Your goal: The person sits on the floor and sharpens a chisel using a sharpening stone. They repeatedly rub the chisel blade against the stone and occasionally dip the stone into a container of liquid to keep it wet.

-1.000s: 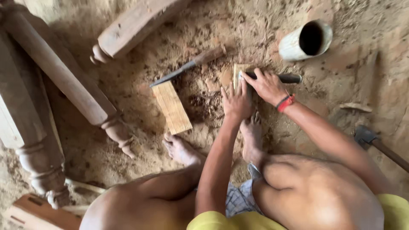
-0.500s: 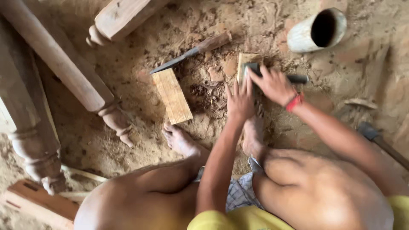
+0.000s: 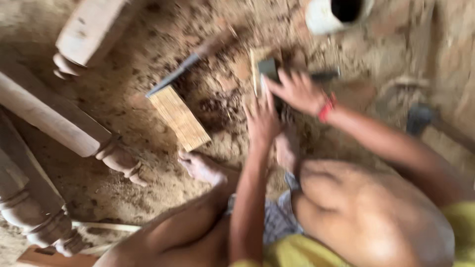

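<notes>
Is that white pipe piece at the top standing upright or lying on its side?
Lying on its side: the white pipe piece rests on the sawdust-covered ground with its dark open end facing the camera.

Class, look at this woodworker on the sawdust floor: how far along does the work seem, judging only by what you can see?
Done: turned legs lie finished at the left, and shavings cover the ground. In hand: the right hand grips a dark-handled tool on a small wood piece, with the left hand pressed beside it. Left: a flat board and a long blade lie untouched nearby. Blur hides detail.

Single head view, steep downward, close over sawdust ground (image 3: 123,198); frame motion-blurred.
</notes>
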